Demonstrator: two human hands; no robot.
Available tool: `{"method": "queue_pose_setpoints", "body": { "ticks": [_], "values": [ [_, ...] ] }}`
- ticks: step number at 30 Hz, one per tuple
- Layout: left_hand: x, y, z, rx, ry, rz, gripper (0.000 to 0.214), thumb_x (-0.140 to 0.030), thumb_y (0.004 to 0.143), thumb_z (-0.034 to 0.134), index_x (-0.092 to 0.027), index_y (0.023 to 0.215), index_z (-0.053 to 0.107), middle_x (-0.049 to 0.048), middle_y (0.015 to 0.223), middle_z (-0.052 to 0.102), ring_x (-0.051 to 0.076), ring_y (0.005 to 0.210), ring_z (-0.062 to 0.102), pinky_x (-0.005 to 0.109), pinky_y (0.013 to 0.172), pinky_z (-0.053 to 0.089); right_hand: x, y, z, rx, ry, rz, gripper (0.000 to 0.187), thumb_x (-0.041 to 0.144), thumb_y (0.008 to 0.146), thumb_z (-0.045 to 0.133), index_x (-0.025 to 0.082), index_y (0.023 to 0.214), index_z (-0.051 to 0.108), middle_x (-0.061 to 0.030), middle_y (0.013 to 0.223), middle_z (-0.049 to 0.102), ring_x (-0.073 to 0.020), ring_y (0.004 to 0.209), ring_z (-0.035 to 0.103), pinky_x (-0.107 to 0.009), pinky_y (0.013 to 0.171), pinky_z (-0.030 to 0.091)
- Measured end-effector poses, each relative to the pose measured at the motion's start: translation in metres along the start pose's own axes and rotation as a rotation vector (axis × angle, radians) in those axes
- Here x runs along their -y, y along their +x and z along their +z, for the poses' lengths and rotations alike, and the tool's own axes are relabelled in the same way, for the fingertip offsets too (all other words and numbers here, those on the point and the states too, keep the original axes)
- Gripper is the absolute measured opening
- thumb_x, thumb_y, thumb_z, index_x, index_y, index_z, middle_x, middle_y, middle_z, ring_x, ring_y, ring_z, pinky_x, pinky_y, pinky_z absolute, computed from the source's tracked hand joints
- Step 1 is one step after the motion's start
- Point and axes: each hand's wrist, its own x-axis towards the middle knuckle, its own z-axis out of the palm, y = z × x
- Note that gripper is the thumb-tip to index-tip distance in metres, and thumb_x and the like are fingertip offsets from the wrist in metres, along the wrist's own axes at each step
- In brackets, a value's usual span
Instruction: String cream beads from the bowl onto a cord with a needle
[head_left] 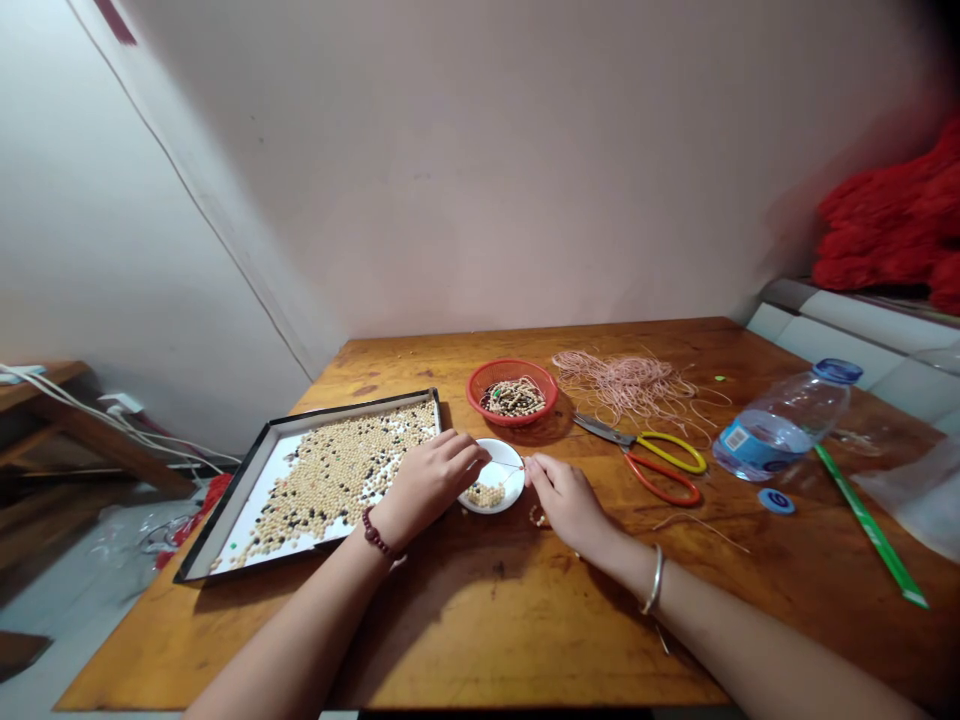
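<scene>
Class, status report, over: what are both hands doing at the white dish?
Left hand, right hand: thin strand between them. White dish holds beads. Bead tray left.

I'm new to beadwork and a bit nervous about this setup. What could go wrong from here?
The thin needle spans the gap between the left hand and right hand, so a slip might prick a finger. The small white dish sits right beside both hands, so a bump could spill its beads. The scissors' blades also point toward the right hand, which may risk a nick.
</scene>
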Motion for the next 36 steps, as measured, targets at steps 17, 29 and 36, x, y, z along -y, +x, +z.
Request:
{"method": "queue_pose_setpoints", "body": {
  "ticks": [17, 29, 36],
  "values": [
    [0.049, -0.017, -0.025, 0.478, -0.020, -0.590, 0.014, -0.032, 0.075, 0.063, -0.023, 0.077, 0.075, 0.0066, 0.076, 0.070, 0.021, 0.066, 0.061, 0.027, 0.055, 0.034, -0.001, -0.004, 0.003, 0.032, 0.112, 0.028, 0.037, 0.040, 0.095, 0.035, 0.020, 0.067, 0.049, -0.0013, 0.060, 0.056, -0.0170, 0.063, 0.054, -0.025, 0.060, 0.035],
    [0.042, -0.014, -0.018, 0.558, -0.193, -0.441, 0.016, -0.022, 0.065, 0.057, -0.023, 0.064, 0.073, 0.0019, 0.061, 0.068, 0.014, 0.052, 0.053, 0.024, 0.050, 0.029, 0.000, -0.004, 0.002, 0.041, 0.104, 0.026, 0.038, 0.041, 0.095, 0.034, 0.020, 0.066, 0.047, -0.0013, 0.061, 0.056, -0.0169, 0.062, 0.053, -0.026, 0.060, 0.035],
    [0.036, -0.015, -0.018, 0.589, -0.111, -0.441, 0.017, -0.025, 0.067, 0.056, -0.023, 0.065, 0.072, 0.0042, 0.064, 0.069, 0.014, 0.051, 0.052, 0.024, 0.049, 0.029, 0.003, -0.003, 0.000, 0.032, 0.107, 0.032, 0.037, 0.040, 0.095, 0.034, 0.020, 0.066, 0.047, -0.0013, 0.062, 0.056, -0.0167, 0.062, 0.054, -0.025, 0.059, 0.035]
  ]
}}
